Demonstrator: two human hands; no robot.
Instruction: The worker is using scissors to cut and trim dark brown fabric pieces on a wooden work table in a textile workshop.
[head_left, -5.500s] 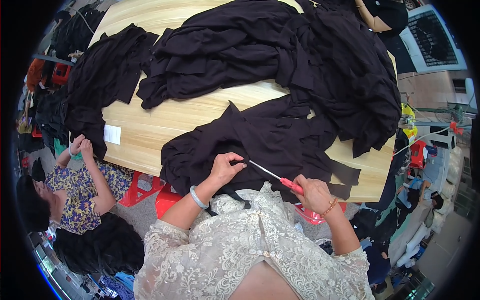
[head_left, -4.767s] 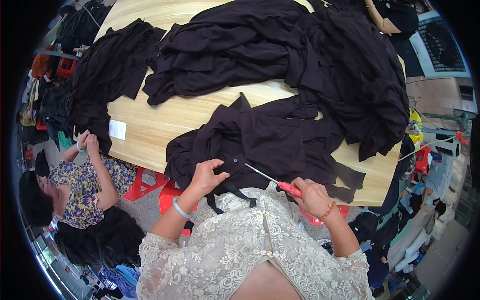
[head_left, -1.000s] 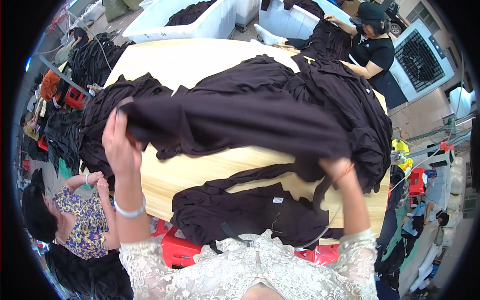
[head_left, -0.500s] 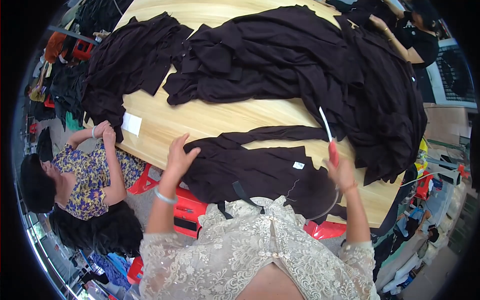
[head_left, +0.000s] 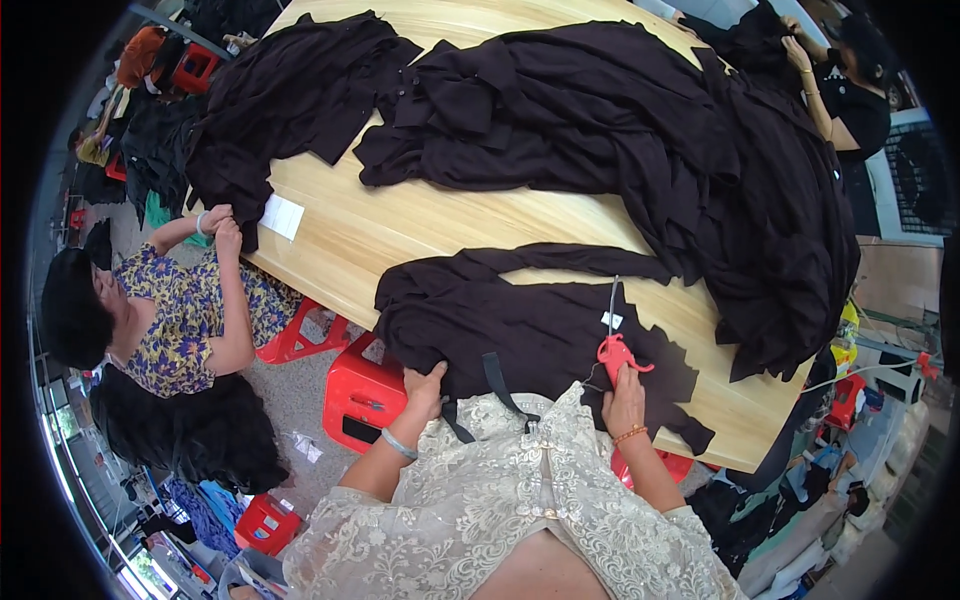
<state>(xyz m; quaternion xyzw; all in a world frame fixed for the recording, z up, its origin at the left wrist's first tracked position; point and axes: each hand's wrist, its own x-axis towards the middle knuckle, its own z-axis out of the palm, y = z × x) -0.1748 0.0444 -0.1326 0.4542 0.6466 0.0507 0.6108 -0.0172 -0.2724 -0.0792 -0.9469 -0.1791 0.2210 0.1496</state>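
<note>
A dark garment (head_left: 520, 320) lies spread along the near edge of the table, one sleeve stretched out behind it. At its near left edge, my left hand (head_left: 425, 392) is closed on the cloth, fingers partly hidden. My right hand (head_left: 625, 402) is over the garment's right part, closed around red-handled scissors (head_left: 618, 355). Their thin metal blade points away from me, over the cloth. A small white label (head_left: 612, 320) shows on the garment beside the blade. A dark strap (head_left: 500, 375) hangs from my front onto the garment.
Large heaps of dark garments (head_left: 560, 110) cover the far side and right of the wooden table (head_left: 340, 260). White paper (head_left: 282, 216) lies at left. A seated person (head_left: 180, 320) works at left; another (head_left: 850, 110) handles dark cloth at far right. A red stool (head_left: 362, 390) stands beside me.
My left hand has come down and toward me, from above the garment onto its near left edge. My right hand has moved the scissors left and nearer to me.
</note>
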